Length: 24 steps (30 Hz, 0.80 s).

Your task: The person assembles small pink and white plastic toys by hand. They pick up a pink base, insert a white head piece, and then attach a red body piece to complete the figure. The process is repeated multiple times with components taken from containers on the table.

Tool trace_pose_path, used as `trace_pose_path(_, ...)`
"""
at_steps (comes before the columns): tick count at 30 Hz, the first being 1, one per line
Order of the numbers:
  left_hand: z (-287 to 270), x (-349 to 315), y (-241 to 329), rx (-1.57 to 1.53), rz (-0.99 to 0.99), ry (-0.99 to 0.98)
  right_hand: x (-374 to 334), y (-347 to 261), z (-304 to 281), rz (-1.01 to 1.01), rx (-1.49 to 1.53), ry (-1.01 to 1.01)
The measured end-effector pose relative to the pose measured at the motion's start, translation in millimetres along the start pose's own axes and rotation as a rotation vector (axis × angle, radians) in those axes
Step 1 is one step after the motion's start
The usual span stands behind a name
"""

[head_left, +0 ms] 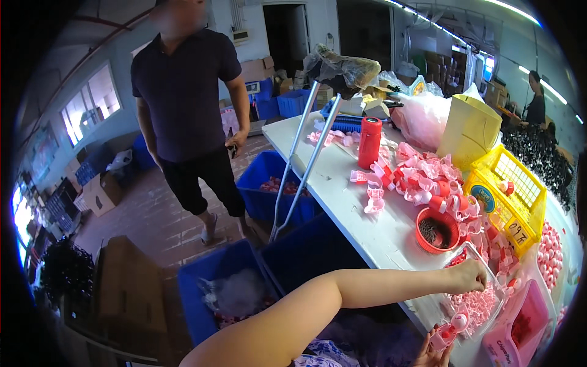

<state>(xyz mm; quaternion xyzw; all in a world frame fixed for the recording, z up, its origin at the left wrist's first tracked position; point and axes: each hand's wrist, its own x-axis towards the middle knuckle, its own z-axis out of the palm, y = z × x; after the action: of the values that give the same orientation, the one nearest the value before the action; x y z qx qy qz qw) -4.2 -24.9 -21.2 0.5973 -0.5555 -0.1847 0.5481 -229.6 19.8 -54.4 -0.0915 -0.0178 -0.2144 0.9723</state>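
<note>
My left hand [469,277] reaches across from the lower left, its fingers pinched closed over a clear tray [502,292] of small pink plastic parts [474,306]. Whatever those fingers hold, if anything, is hidden. At the lower edge, my right hand [433,355] has its fingers around a pink and red plastic piece [445,334] with a rounded whitish end. That piece is beside the near end of the tray. A red bowl [438,231] of small dark parts stands just beyond my left hand.
Loose pink and red pieces [422,177] cover much of the white table [299,144]. A red canister [370,144], yellow basket [531,189] and pink box [520,324] stand there. Blue bins [211,269] sit on the floor left of it. A person [189,79] stands beyond them.
</note>
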Motion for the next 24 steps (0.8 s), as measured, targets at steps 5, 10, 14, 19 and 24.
trace_pose_path(5, -25.4, 0.4, 24.4, -0.161, -0.073, 0.009, 9.4, 3.6, 23.9, -0.076, -0.090, 0.011)
trace_pose_path(10, -74.2, -25.5, 22.5, 0.079, -0.045, 0.004, 36.8, 12.8, 16.5, -0.014, -0.165, 0.246)
trace_pose_path(14, -60.7, -39.5, 50.3, -0.314, -0.136, 0.018, 41.8, -9.2, 26.2, 0.097, -0.180, 0.271)
trace_pose_path(19, -48.8, -52.4, 55.6, 0.227, 0.338, -0.209, 34.2, -11.7, 22.3, 0.140, -0.171, 0.244)
trace_pose_path(24, -49.8, -52.5, 48.3, 0.322, 0.422, -0.281, 38.4, -5.8, 26.4, 0.174, -0.171, 0.243)
